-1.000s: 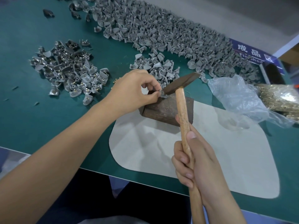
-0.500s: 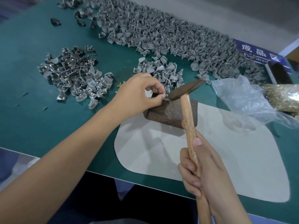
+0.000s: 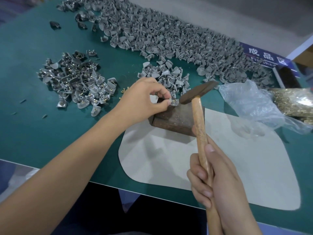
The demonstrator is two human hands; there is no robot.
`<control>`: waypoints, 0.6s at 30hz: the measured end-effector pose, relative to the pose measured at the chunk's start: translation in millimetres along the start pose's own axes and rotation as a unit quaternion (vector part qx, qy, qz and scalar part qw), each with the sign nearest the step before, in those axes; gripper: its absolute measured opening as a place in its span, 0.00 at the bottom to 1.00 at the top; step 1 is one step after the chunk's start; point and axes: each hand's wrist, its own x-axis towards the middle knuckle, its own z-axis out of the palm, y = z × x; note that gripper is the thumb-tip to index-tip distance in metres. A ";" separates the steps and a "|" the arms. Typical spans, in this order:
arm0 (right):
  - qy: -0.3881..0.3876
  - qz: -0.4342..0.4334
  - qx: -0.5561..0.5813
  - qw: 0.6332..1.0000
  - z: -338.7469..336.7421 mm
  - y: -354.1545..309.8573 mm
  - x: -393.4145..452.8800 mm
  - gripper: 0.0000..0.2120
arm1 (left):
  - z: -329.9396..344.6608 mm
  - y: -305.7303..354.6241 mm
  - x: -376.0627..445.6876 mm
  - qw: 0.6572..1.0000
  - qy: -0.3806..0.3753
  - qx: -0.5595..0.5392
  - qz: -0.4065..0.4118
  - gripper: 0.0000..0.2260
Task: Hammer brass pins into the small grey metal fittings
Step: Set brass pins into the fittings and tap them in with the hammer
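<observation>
Left hand [image 3: 144, 97] pinches a grey fitting [image 3: 174, 102] on the block [image 3: 176, 118]; right hand [image 3: 218, 182] grips the hammer [image 3: 199, 116] just beside it.

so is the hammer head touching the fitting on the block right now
Cannot tell. In the head view the hammer head sits right beside the fitting pinched by the left hand on the block; no clear gap or contact shows.

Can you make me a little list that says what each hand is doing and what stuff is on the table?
left hand: pinches a grey fitting on the brown block
right hand: grips the hammer by its wooden handle
hammer head: beside the fitting, contact unclear
far pile: plain grey fittings
left pile: fittings with brass pins
bag: brass pins
under block: pale mat
</observation>
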 end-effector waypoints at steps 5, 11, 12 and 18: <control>0.010 -0.043 -0.013 0.999 8.7 0.3 3.0 0.22 | -1.4 -0.3 0.4 1.000 -0.009 -0.007 -0.008 0.02; 0.004 -0.013 -0.044 0.999 3.2 -11.6 7.2 0.21 | -1.1 -0.8 0.4 1.000 -0.003 0.002 0.000 0.02; 0.002 -0.027 -0.038 0.999 4.0 -12.8 5.9 0.22 | -1.2 -1.2 0.5 1.000 -0.003 0.004 0.000 0.03; 0.025 -0.029 -0.013 0.999 11.4 1.7 5.8 0.21 | -0.4 -4.8 2.0 1.000 -0.003 -0.002 0.003 0.02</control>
